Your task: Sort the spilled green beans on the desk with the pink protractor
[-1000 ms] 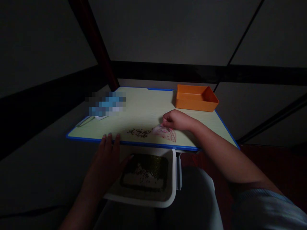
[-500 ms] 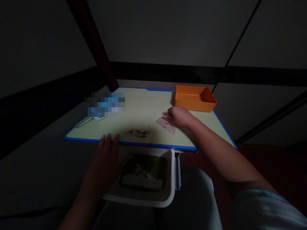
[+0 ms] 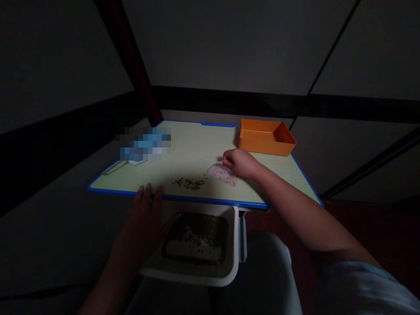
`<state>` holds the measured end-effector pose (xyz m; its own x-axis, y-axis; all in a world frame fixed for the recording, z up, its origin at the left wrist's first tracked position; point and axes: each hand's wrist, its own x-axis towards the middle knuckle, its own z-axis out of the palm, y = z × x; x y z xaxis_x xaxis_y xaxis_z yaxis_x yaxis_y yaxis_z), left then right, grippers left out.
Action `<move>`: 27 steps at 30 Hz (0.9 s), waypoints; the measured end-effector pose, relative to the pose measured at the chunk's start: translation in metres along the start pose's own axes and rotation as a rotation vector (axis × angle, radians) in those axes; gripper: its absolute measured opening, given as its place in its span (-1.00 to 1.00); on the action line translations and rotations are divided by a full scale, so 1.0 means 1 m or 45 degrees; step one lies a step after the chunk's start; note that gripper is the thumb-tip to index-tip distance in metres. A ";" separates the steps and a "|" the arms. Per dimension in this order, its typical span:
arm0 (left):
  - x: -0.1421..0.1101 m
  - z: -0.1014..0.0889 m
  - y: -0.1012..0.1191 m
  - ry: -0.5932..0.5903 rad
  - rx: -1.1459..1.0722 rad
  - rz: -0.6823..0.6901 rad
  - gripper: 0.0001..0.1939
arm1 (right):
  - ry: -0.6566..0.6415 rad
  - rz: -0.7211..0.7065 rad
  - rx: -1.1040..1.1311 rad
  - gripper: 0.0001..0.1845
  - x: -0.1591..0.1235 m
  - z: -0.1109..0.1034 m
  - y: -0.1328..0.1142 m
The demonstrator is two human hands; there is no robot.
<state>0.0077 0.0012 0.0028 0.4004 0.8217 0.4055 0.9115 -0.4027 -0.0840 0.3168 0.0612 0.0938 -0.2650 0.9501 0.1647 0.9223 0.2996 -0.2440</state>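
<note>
My right hand (image 3: 242,163) is closed on the straight edge of a clear protractor (image 3: 222,173) with red markings, held low over the tabletop (image 3: 190,148). Just left of the protractor lies a scatter of small dark grains (image 3: 190,183), with one or two strays toward it. My left hand (image 3: 147,216) is spread, its fingertips on the table's blue front edge and its thumb over the white tray (image 3: 226,280) below. Inside that tray are green grains (image 3: 208,225) and some dark ones. The room is dim, so the grains' kind cannot be made out.
An orange open box (image 3: 267,142) stands at the table's back right, behind my right hand. At the left side a blurred-out blue and white object (image 3: 144,144) sits near a cable. A wall (image 3: 223,52) rises behind the table.
My right hand has moved a little to the left with the protractor, bringing it closer to the dark grains. My left hand stays in place.
</note>
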 end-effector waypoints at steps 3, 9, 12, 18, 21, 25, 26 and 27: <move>0.000 0.000 0.000 0.006 -0.003 0.006 -0.04 | -0.007 -0.015 -0.002 -0.75 0.002 0.006 -0.003; -0.001 -0.001 0.001 -0.010 -0.013 -0.007 -0.05 | -0.005 0.109 -0.153 -0.69 0.003 0.002 -0.003; 0.000 -0.001 0.002 -0.017 -0.014 -0.012 -0.06 | 0.000 0.201 -0.270 -0.67 0.003 -0.002 0.000; 0.000 -0.002 0.002 0.005 -0.013 -0.013 -0.06 | 0.062 0.366 -0.379 -0.65 0.002 -0.004 0.009; 0.000 -0.003 0.002 0.000 -0.013 -0.008 -0.06 | 0.096 0.294 -0.305 -0.65 0.002 -0.006 0.008; 0.000 -0.002 0.002 -0.012 -0.014 0.000 -0.05 | 0.088 0.142 -0.163 -0.66 0.003 -0.001 0.002; 0.000 -0.002 0.002 -0.010 -0.016 0.003 -0.04 | 0.092 0.137 -0.160 -0.66 0.004 0.001 0.000; 0.000 -0.001 0.002 -0.004 -0.019 0.004 -0.04 | 0.099 0.138 -0.165 -0.66 0.005 0.004 -0.002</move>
<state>0.0092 0.0002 0.0037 0.4037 0.8218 0.4022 0.9087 -0.4112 -0.0720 0.3126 0.0655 0.0915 -0.1444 0.9651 0.2185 0.9742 0.1774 -0.1396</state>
